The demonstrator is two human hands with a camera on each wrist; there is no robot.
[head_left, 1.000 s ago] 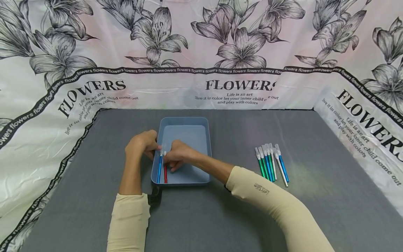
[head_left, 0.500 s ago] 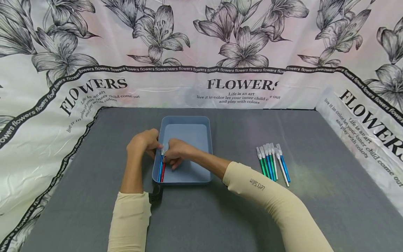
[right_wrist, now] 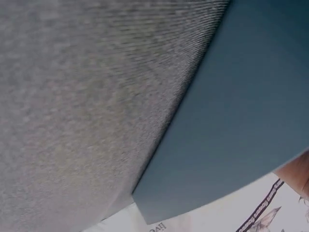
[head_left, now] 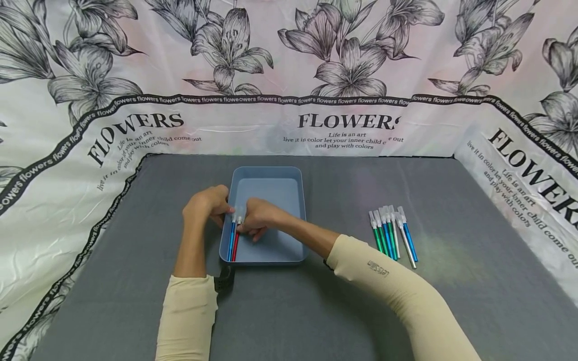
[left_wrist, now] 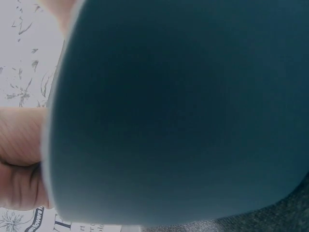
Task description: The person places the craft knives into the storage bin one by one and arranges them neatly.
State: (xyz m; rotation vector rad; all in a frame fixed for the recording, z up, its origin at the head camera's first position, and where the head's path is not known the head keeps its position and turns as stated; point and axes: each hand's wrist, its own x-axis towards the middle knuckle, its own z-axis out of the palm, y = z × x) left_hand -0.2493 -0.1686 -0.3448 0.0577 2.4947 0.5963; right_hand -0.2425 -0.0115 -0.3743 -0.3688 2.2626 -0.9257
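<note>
In the head view, a blue-grey tray (head_left: 280, 253) lies on the table. Inside, along its left wall, lie a blue craft knife (head_left: 231, 245) and a red craft knife (head_left: 236, 246), both slim and clear-capped. My right hand (head_left: 259, 215) reaches into the tray with curled fingers, pinching the red one just below its cap. My left hand (head_left: 206, 204) grips the tray's left rim, thumb over the edge beside the caps. The tray wall (left_wrist: 169, 121) fills most of the left wrist view and hides the knives. The right wrist view shows the tray's outer side (right_wrist: 222, 130).
Several more capped craft knives (head_left: 390, 233) in green, blue and silver lie in a row on the grey table cloth (head_left: 343, 190) to the right. A white flower-printed sheet (head_left: 253, 125) stands behind the table and along its sides.
The red craft knife has shifted left against the blue one, and its cap end now leans slightly right. My right hand moved left, then slightly back right. My left hand stays on the rim.
</note>
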